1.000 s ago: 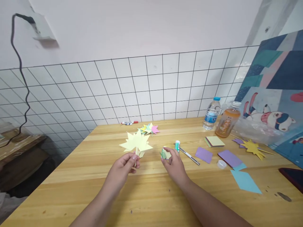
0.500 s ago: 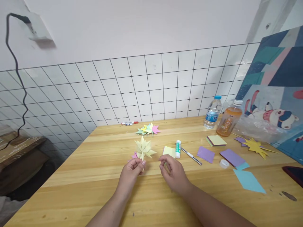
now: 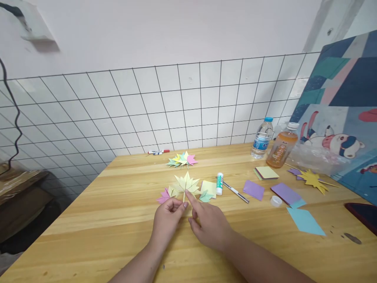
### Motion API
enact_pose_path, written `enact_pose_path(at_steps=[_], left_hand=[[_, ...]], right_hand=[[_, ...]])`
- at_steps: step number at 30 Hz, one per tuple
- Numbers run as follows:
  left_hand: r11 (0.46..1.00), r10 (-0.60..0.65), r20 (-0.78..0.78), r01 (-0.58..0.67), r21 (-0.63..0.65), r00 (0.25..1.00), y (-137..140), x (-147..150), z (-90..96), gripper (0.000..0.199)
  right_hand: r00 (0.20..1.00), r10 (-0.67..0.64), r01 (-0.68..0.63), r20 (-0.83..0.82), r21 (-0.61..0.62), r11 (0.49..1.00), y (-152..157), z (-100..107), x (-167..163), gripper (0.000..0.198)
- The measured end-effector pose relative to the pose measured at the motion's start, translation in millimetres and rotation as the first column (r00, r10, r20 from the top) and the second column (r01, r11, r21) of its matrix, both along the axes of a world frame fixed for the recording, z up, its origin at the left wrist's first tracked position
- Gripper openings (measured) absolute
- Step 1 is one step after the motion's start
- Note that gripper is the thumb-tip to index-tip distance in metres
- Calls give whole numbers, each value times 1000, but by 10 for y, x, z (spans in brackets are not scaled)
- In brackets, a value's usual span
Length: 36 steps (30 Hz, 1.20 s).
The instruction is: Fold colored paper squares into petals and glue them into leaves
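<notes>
Change noted: one second back the yellow paper leaf (image 3: 186,183) was held up off the desk (image 3: 118,220) by its stem, and the right hand carried a small green piece. Now the leaf lies low at the desk surface and the green piece (image 3: 206,195) rests beside it, out of the hand. Judgement: the leaf has been brought down among the other folded pieces, so the work has moved from holding to positioning.

Left to right:
- Pink folded piece (image 3: 163,195), on the desk just left of the leaf.
- Left hand (image 3: 168,221): forearm comes in from the lower edge, palm down, grip pinched on the leaf's stem between thumb and fingertips.
- Yellow paper leaf: in front of both hands, centre of the desk, points fanned away from the person.
- Right hand (image 3: 208,225): grip released, nothing held; index finger extended, its tip at the base of the leaf beside the stem, other fingers curled.
- Glue stick (image 3: 219,184) and pen (image 3: 235,192), near, to the right.
- Purple paper squares (image 3: 255,190), tape roll (image 3: 276,201), two bottles (image 3: 272,142) further right.
</notes>
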<state>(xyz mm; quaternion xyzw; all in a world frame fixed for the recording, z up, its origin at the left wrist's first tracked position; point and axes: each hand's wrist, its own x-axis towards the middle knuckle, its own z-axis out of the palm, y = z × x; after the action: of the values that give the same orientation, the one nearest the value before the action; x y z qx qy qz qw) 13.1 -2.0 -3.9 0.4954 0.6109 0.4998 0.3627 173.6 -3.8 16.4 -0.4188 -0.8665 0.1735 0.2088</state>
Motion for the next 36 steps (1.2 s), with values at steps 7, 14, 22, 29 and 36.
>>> enact_pose_path(at_steps=[7, 14, 22, 29, 36], left_hand=[[999, 14, -51, -12, 30, 999, -6, 24, 29, 30], [999, 20, -62, -18, 36, 998, -17, 37, 56, 29], [999, 31, -74, -28, 39, 997, -34, 42, 97, 29], [1000, 17, -73, -15, 23, 997, -25, 27, 61, 31], [996, 15, -47, -11, 84, 999, -28, 5, 76, 28]], right_hand=[[999, -24, 24, 23, -5, 1000, 6, 5, -16, 71], [999, -28, 27, 15, 12, 1000, 11, -12, -18, 70], [1000, -21, 21, 9, 10, 1000, 14, -30, -1, 71], [1000, -28, 27, 10, 13, 1000, 18, -24, -4, 70], [988, -21, 25, -152, 22, 999, 7, -12, 8, 44]])
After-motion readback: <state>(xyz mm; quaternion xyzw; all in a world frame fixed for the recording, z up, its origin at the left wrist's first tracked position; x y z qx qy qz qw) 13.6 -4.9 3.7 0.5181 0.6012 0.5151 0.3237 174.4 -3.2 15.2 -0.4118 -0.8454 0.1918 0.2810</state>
